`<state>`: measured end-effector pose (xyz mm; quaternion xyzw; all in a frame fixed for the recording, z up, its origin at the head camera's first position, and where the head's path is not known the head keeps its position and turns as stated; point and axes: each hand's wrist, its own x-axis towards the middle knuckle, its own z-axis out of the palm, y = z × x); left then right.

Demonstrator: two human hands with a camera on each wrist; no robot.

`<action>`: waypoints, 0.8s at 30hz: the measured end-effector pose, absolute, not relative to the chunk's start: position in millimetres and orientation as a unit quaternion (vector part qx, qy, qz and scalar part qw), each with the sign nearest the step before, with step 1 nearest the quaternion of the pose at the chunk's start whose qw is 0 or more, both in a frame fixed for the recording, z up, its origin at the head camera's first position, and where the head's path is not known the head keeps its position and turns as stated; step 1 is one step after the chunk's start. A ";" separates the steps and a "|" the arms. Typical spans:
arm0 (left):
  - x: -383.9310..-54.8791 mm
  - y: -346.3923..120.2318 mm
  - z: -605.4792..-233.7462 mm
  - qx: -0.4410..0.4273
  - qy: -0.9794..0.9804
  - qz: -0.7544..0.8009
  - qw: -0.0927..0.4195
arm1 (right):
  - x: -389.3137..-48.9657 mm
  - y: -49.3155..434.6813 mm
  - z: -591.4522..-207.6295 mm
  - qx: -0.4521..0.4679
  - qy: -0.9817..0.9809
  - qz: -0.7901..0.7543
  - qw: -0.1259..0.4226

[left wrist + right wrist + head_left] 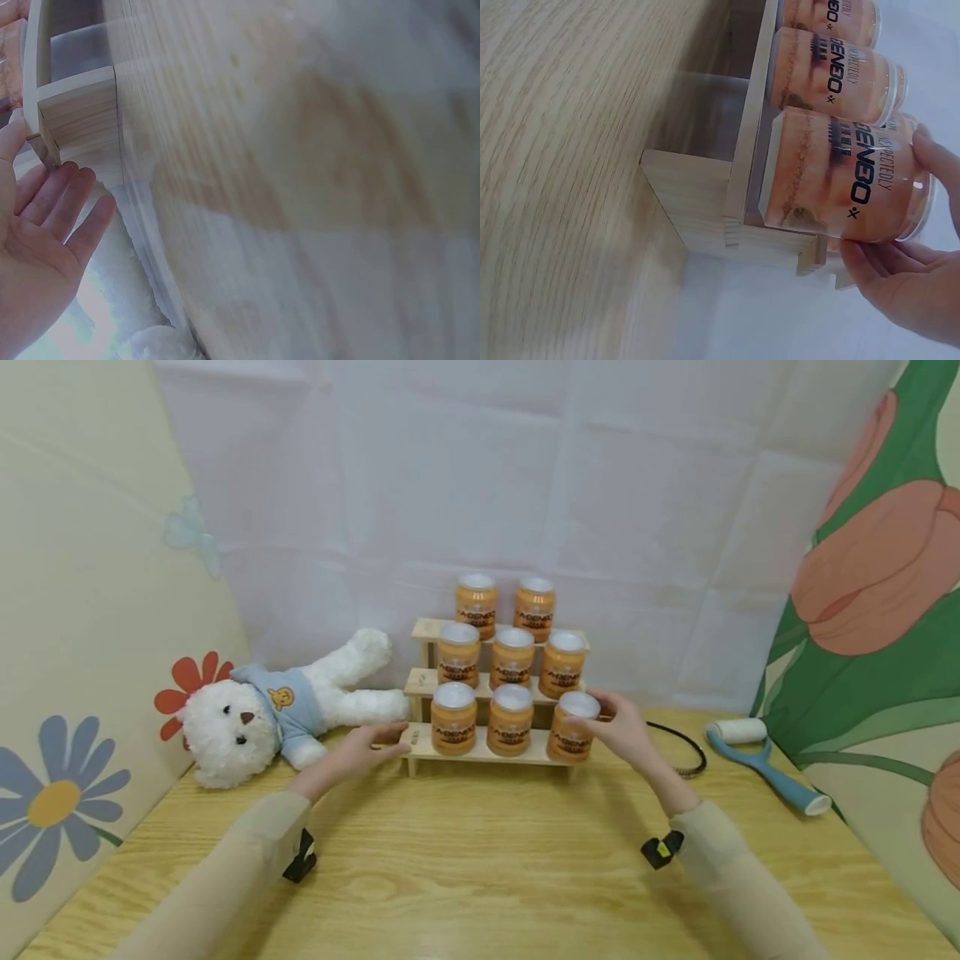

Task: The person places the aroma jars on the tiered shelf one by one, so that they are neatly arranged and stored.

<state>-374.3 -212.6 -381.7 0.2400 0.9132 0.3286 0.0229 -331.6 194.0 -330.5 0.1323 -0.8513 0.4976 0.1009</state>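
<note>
A three-tier wooden stand holds orange-labelled jars with pale lids: two on top, three on the middle step, three on the bottom. My right hand grips the bottom row's right-end jar, fingers and thumb around its upper part near the lid. In the right wrist view this jar stands at the shelf's end, its base close over the board. My left hand is at the stand's left end, fingers extended. Its fingertips are right at the board's end in the left wrist view.
A white plush bear in a blue top lies left of the stand. A blue-handled lint roller and a black coiled cord lie to the right. A white cloth hangs behind, with patterned panels at both sides.
</note>
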 end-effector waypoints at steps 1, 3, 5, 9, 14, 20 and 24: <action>-374.2 -212.1 -381.8 0.240 0.913 0.330 0.024 | -332.2 193.2 -331.3 0.131 -0.852 0.498 0.100; -373.9 -211.5 -381.8 0.240 0.912 0.331 0.027 | -334.0 192.2 -332.9 0.131 -0.851 0.500 0.096; -373.9 -211.1 -381.6 0.238 0.913 0.331 0.029 | -335.6 191.6 -333.9 0.134 -0.852 0.497 0.092; -374.0 -210.7 -380.8 0.238 0.913 0.331 0.031 | -337.1 190.5 -332.6 0.130 -0.861 0.487 0.070; -374.2 -212.9 -380.5 0.242 0.913 0.326 0.027 | -338.7 186.4 -329.4 0.140 -0.866 0.477 0.055; -374.5 -216.8 -381.5 0.243 0.916 0.318 0.022 | -340.3 180.6 -332.1 0.138 -0.865 0.480 0.052; -374.2 -216.0 -380.2 0.241 0.917 0.317 0.016 | -342.0 180.2 -334.3 0.125 -0.866 0.483 0.049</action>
